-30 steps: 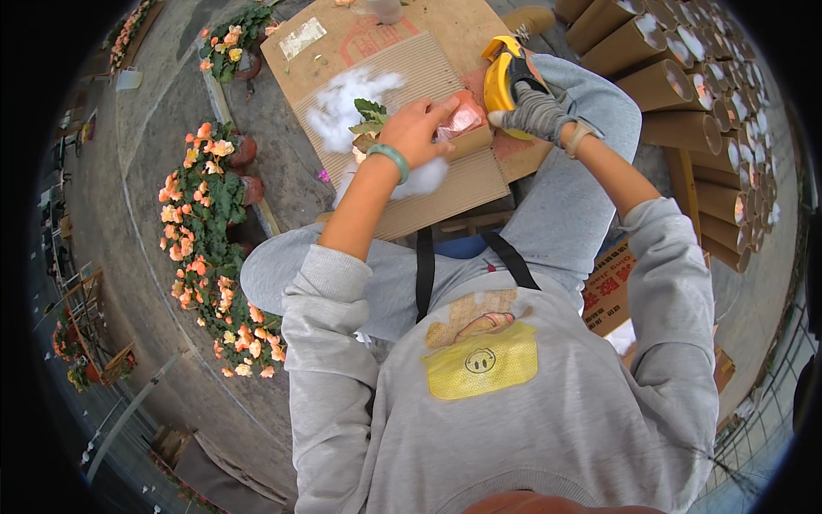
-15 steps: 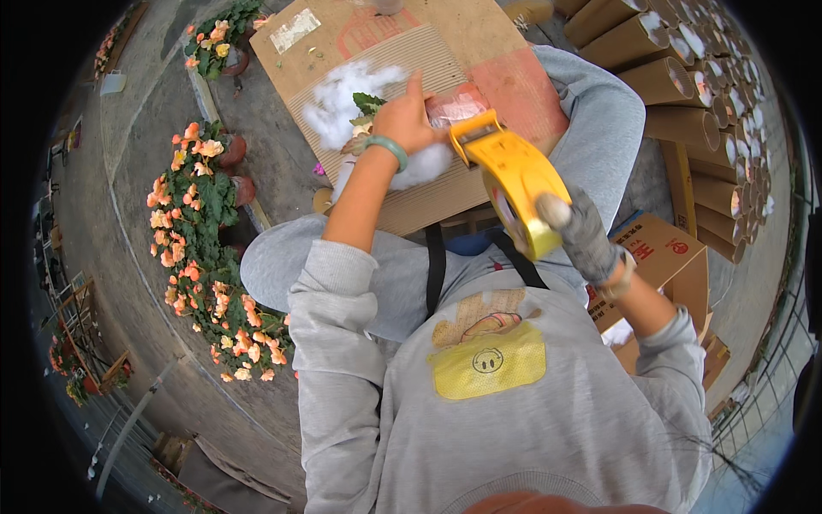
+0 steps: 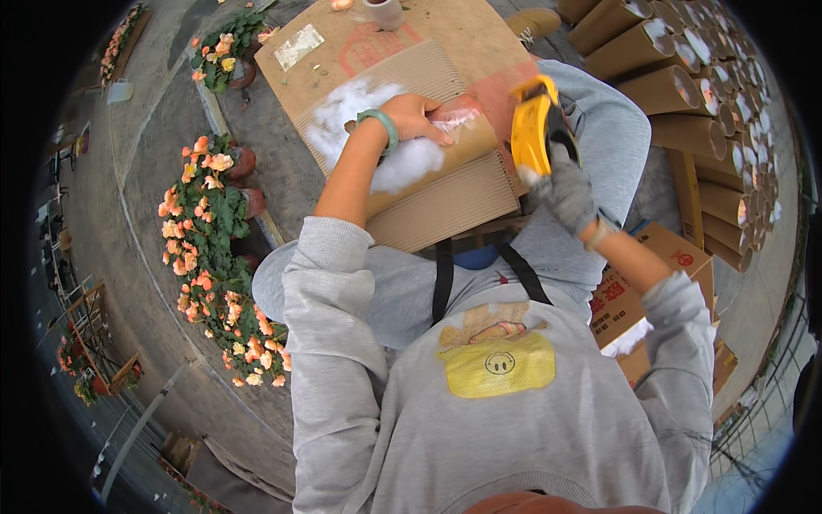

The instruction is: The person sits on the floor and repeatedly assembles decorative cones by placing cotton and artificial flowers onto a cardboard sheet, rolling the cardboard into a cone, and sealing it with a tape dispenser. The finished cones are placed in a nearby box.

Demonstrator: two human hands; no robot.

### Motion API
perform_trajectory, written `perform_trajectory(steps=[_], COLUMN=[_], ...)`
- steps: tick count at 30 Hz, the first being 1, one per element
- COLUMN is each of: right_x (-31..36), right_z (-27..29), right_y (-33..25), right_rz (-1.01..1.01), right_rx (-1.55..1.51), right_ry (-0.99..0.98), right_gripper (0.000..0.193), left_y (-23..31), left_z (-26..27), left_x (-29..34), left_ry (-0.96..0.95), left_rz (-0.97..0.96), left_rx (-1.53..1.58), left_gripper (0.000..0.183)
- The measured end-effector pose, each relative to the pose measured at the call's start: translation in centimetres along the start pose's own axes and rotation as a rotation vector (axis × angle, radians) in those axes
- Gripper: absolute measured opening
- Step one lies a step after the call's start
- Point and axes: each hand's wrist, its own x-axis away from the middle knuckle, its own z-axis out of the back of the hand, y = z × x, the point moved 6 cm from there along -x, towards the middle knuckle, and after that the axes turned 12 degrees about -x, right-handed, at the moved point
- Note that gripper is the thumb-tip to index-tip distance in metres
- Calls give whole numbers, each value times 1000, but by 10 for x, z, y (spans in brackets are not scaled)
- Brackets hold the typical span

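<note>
My left hand (image 3: 419, 116), bare with a green wristband, presses down on a rolled sheet of corrugated cardboard (image 3: 445, 180) that wraps white fluffy stuffing (image 3: 377, 137). My right hand (image 3: 561, 184), in a grey glove, grips a yellow tape dispenser (image 3: 533, 128) at the roll's right end. A strip of clear tape (image 3: 467, 116) stretches from the dispenser toward my left fingers. The roll lies on a flat cardboard sheet (image 3: 402, 43) across my lap.
Pots of orange flowers (image 3: 218, 248) line the ground on the left. Rows of brown cardboard tubes (image 3: 685, 77) stand at the upper right. Printed cardboard boxes (image 3: 651, 291) sit by my right side. A tape roll (image 3: 381, 10) rests at the sheet's far edge.
My right hand pulled the dispenser away to the lower right, then brought it back up to the roll's right end. The left hand stayed pressed on the roll.
</note>
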Motion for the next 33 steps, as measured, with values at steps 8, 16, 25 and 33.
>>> perform_trajectory(steps=[8, 16, 25, 33], right_x=[-68, -116, -48, 56], right_z=[-69, -85, -78, -59], right_y=[-63, -68, -62, -31], right_rz=[774, 550, 518, 815], right_rx=[275, 306, 561, 333], right_ry=[-242, -717, -821, -228], right_gripper=[74, 82, 81, 72], left_y=[40, 63, 17, 33], left_z=[-21, -116, -83, -101], left_x=[50, 166, 97, 120], left_ry=[595, 358, 400, 448], left_rz=[-73, -638, -462, -46], left_rx=[-343, -883, -707, -593], left_gripper=[45, 53, 97, 91])
